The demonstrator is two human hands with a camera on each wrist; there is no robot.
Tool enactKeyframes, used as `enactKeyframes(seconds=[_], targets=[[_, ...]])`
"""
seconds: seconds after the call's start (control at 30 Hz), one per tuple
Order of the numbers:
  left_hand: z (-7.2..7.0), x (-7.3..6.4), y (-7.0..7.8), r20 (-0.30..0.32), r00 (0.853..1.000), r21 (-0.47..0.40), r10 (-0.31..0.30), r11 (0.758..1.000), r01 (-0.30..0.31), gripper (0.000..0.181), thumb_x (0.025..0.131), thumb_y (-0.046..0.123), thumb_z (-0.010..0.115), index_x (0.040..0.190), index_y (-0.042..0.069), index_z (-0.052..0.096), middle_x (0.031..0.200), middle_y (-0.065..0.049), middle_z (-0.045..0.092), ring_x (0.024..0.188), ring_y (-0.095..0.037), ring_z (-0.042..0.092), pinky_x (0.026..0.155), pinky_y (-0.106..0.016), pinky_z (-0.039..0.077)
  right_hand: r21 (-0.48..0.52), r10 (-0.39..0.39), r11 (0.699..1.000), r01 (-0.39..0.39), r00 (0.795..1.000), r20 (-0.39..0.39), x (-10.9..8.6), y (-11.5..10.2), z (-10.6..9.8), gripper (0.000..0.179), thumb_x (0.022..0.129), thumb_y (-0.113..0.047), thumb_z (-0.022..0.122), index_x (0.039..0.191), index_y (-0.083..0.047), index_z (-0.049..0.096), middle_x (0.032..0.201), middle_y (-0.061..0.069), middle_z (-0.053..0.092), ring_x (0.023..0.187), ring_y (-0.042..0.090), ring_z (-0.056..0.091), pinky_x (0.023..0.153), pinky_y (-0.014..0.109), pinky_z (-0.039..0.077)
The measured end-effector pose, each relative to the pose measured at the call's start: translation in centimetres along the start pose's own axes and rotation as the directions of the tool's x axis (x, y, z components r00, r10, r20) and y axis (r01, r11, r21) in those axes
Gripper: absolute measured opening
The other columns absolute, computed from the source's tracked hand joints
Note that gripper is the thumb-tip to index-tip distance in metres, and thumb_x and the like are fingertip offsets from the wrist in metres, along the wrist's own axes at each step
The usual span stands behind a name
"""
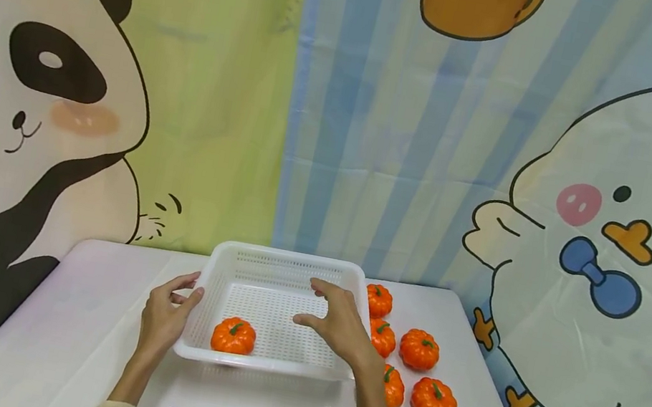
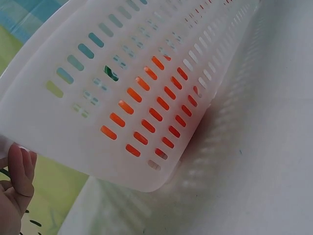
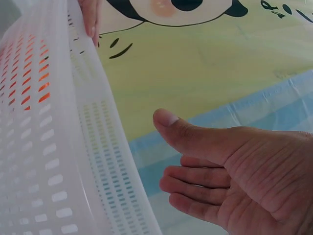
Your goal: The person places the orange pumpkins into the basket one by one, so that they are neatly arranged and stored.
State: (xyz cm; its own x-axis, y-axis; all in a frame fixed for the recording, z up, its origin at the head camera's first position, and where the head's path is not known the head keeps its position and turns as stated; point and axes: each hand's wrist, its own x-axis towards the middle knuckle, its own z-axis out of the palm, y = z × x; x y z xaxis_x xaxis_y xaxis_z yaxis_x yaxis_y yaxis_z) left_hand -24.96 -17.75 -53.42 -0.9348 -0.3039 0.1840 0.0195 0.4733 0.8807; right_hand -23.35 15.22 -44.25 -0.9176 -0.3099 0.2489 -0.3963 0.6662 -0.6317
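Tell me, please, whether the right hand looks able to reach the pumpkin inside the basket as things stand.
Probably yes: the right hand holds nothing and hovers over the open basket, and nothing visible stands between it and the pumpkin.

White basket [image 3: 80, 181]: hogging our 9 o'clock, slotted walls
Orange stuff [image 3: 44, 88]: we see it through the slots around 10
Right hand [image 3: 234, 171]: our 4 o'clock, thumb out, fingers loosely bent
Left hand [image 3: 89, 17]: some fingers, 11 o'clock, at the rim
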Motion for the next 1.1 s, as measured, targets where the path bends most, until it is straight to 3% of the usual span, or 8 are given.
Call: enactKeyframes(seconds=[0.53,1.1], targets=[[0.0,0.1,0.2,0.007,1.0,-0.017,0.0,1.0,0.0,0.041,0.106,0.028,0.071,0.145,0.015,0.071,0.136,-0.013,0.074,0.091,-0.014,0.062,0.075,-0.025,0.046,0.034,0.048,0.998,-0.045,0.995,-0.084,-0.4,1.5,-1.9,0.073,0.087,-0.021,0.094,0.149,0.001,0.064,0.14,0.018,0.073,0.127,0.039,0.068,0.11,0.058,0.055],[0.1,0.0,0.0,0.0,1.0,-0.003,0.003,1.0,-0.003,0.041,0.106,0.027,0.071,0.145,0.015,0.072,0.135,-0.013,0.075,0.089,-0.009,0.062,0.075,-0.024,0.046,0.029,0.161,0.987,-0.158,0.974,-0.158,-1.0,3.4,-4.3,0.07,0.089,-0.019,0.091,0.151,0.0,0.063,0.146,0.021,0.07,0.132,0.043,0.068,0.11,0.061,0.056]])
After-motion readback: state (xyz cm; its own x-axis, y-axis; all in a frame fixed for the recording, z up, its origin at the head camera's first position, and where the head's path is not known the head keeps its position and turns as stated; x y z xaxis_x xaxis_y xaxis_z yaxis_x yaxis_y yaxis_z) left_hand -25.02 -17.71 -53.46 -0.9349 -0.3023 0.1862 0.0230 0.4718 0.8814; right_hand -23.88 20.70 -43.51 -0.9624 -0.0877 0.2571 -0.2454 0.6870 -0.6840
